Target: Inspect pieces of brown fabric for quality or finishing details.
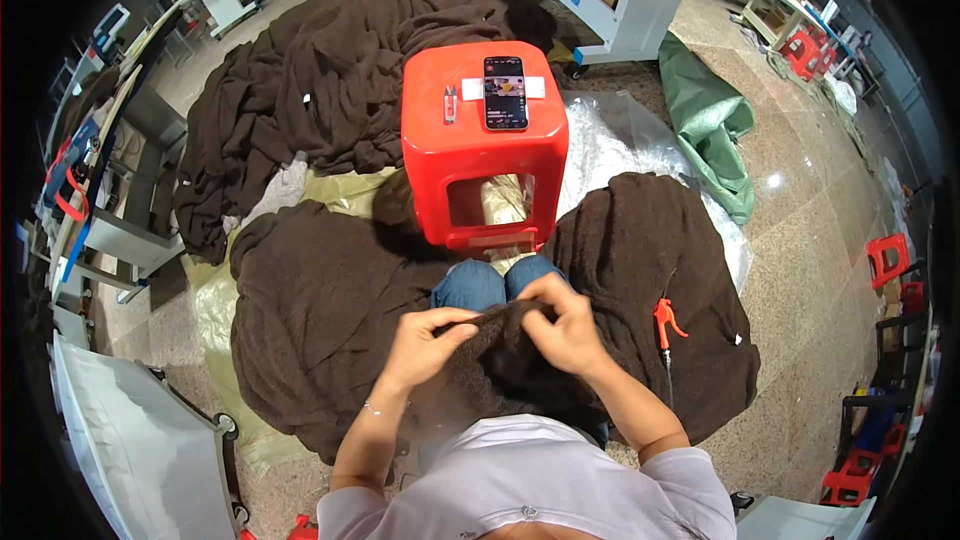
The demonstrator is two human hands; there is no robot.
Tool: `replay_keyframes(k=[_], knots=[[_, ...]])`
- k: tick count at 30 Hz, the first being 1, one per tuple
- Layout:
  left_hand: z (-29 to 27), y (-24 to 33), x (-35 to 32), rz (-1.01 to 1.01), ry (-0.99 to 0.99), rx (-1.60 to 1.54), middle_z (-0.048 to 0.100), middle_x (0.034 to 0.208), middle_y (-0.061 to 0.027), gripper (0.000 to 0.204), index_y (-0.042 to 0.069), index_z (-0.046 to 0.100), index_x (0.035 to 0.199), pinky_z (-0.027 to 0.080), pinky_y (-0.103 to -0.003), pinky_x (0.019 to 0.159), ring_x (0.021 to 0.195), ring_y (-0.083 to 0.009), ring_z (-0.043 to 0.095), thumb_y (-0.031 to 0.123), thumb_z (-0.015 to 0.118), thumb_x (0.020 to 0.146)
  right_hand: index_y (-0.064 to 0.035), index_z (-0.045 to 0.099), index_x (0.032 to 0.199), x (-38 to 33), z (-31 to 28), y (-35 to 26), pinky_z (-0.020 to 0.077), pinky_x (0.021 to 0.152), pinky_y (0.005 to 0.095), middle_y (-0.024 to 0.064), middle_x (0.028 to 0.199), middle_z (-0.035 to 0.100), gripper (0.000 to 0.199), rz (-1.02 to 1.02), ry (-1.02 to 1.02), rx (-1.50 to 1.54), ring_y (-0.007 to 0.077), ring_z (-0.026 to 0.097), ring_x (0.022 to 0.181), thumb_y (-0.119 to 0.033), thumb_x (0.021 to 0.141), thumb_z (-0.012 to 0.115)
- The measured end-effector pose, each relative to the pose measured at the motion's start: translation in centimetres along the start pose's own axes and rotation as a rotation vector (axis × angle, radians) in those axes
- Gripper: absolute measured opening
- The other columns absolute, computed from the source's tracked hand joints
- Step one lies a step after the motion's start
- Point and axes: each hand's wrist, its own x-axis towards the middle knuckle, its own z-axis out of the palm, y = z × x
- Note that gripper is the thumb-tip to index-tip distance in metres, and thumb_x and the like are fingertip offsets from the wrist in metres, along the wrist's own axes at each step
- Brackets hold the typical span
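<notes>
Brown cloth [500, 345], pinched in left hand [425, 348] and right hand [568, 332]; red stool [540, 128] beyond; on it, phone [505, 93] and snips [450, 106], apart.

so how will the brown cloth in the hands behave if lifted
The cloth is probably floppy: it bunches into soft folds between the left hand and right hand. Its matte, fuzzy-looking surface suggests it won't be very slippery.

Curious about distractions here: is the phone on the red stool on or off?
On: the phone's screen is lit, showing a coloured picture.
</notes>
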Motion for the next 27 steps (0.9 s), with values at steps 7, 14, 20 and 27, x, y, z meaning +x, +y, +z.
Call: replay_keyframes(k=[7,14,20,27], knots=[[-0.5,-0.1,-0.3,-0.091,0.142,-0.286,0.066,0.081,0.0005,0.008,-0.001,0.068,0.086,0.047,-0.02,0.07,0.075,-0.0054,0.058,0.004,0.075,0.084,-0.0041,0.062,0.117,2.2,-1.8,-1.8,0.0454,0.073,0.027,0.0057,0.094,0.054,0.035,-0.07,-0.178,-0.107,0.0153,0.055,0.089,-0.016,0.085,0.07],[-0.5,1.2,0.4,-0.131,-0.026,-0.152,0.064,0.084,0.0026,0.011,0.0,0.068,0.091,0.046,-0.019,0.07,0.076,-0.0042,0.056,0.006,0.075,0.085,0.0014,0.064,0.085,2.0,-0.3,-1.2,0.0426,0.068,0.0301,0.0074,0.082,0.053,0.012,-0.206,-0.281,0.058,0.0174,0.052,0.077,-0.01,0.088,0.069],[1.2,0.9,0.4,-0.151,0.136,-0.608,0.07,0.09,-0.0064,0.011,-0.002,0.07,0.094,0.052,-0.023,0.076,0.08,-0.0098,0.064,0.002,0.073,0.084,0.0012,0.065,0.088,1.8,0.2,-2.0,0.0436,0.066,0.0314,0.0074,0.08,0.056,0.011,-0.194,-0.24,-0.042,0.0183,0.054,0.074,-0.009,0.088,0.069],[1.4,1.5,0.4,-0.191,-0.086,-0.287,0.07,0.091,-0.0037,0.014,-0.001,0.071,0.098,0.05,-0.021,0.075,0.081,-0.0063,0.062,0.0,0.072,0.084,0.0003,0.061,0.085,1.8,-0.4,-2.5,0.0435,0.062,0.0334,0.011,0.079,0.055,0.009,-0.259,-0.2,-0.178,0.0248,0.054,0.069,-0.003,0.085,0.069]])
